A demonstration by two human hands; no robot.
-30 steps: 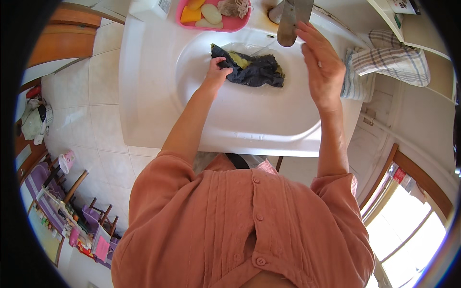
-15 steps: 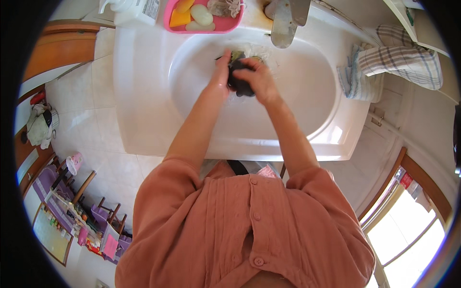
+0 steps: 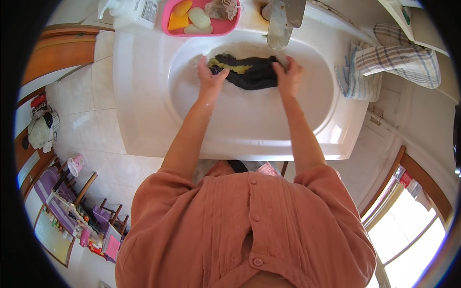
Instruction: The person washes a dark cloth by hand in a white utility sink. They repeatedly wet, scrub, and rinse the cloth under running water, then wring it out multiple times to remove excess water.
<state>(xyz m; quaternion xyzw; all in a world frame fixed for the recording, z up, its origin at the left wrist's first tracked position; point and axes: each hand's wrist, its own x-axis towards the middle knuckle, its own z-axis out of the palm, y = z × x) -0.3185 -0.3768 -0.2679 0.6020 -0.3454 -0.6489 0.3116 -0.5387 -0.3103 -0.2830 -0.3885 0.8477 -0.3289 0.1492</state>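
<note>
A wet, dark piece of cloth [image 3: 257, 72] with a yellow-green patch, stretched sideways and perhaps a sock, lies in the white oval sink [image 3: 240, 117]. My left hand [image 3: 210, 78] pinches its left end, thumb across the patterned part. At the other end my right hand [image 3: 289, 79] has its thumb and fingers about the dark edge. Water shows around the cloth, and the metal faucet [image 3: 279, 31] hangs over the sink just beyond it.
Behind the sink's rim stand a pink tray [image 3: 204, 34] of soaps and a white pump bottle [image 3: 137, 14]. Folded checked towels [image 3: 398, 62] hang at the right. A wooden door [image 3: 67, 50] is at the far left, a bright window [image 3: 408, 230] at the lower right.
My hands have moved apart. The cloth, bunched between them before, is now spread out lengthwise between its two ends.
</note>
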